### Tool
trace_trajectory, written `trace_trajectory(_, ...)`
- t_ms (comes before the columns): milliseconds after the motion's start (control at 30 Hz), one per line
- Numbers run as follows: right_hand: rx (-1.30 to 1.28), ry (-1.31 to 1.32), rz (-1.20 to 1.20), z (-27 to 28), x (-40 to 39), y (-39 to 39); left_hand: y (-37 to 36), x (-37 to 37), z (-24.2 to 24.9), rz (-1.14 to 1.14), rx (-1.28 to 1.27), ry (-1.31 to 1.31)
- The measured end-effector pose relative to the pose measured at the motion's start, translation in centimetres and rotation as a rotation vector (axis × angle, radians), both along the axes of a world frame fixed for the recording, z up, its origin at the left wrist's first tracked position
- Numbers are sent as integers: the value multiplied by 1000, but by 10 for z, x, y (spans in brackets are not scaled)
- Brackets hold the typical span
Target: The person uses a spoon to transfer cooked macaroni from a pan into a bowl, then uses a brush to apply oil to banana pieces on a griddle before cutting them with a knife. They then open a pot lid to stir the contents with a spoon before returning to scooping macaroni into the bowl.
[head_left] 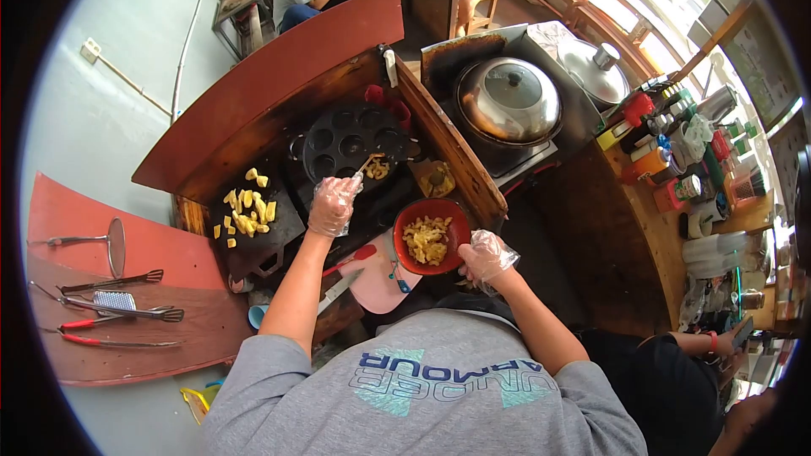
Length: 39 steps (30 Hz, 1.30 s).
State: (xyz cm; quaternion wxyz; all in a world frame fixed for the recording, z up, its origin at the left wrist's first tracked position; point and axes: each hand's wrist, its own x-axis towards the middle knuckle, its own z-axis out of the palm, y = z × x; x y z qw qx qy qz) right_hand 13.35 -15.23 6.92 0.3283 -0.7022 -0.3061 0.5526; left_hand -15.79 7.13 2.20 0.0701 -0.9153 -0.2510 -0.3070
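My left hand (pixel 334 204), in a clear plastic glove, is closed on a thin utensil (pixel 366 164). Its tip is at yellowish food pieces (pixel 378 170) by the near right edge of a dark round pan with several hollows (pixel 345 142). My right hand (pixel 487 257), also gloved, grips the rim of a red bowl (pixel 407 268). Inside that bowl lie chopped yellowish food pieces (pixel 427 241). To the left of the pan, yellow chunks (pixel 245 213) rest on a dark flat griddle (pixel 290 221).
A lidded wok (pixel 509 101) stands on the stove at right. A pink board (pixel 384 287) with a knife lies before me. Utensils (pixel 118 304) hang on the red panel at left. Bottles and jars (pixel 667 160) crowd the right shelf. Other people sit beyond; one is beside me at right.
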Motion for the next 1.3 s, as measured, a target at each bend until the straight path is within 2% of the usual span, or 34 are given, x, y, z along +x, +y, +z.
trace_trajectory(167, 31, -5, -53, 8, 2, 2, -4, -10, -18, 146, -145, -41)
trace_trajectory(267, 7, -13, -76, 11, 2, 5, -22, 1, -20, 338, -446, -367)
trace_trajectory(300, 7, -10, -77, 8, 2, 7, -23, 2, -23, 337, -446, -364)
trace_trajectory(400, 50, -22, -91, 3, 2, 10, -25, 3, -32, 355, -730, -513)
trace_trajectory(533, 53, -35, -92, 11, 0, 17, -23, 6, -28, 346, -848, -574)
trace_trajectory(600, 14, -32, -123, 13, -3, 22, -16, 12, -27, 523, -1347, -895)
trace_trajectory(633, 13, -32, -119, 11, -4, 25, -14, 13, -27, 526, -1346, -898)
trace_trajectory(700, 87, -43, -118, 3, -4, 32, -7, 15, -30, 568, -1613, -1250)
trace_trajectory(733, 81, -51, -104, -1, -3, 38, -3, 14, -33, 587, -1681, -1323)
trace_trajectory(967, 85, -151, -87, -15, -8, 82, -3, 2, -31, 578, -1647, -1387)
trace_trajectory(1167, 122, -224, -35, -11, -16, 113, -20, -7, 8, 388, -1495, -1306)
trace_trajectory(1233, 160, -219, -1, -18, -16, 123, -35, -1, 30, 343, -1256, -1029)
trace_trajectory(1300, 176, -215, 19, -21, -16, 128, -50, 4, 38, 393, -918, -543)
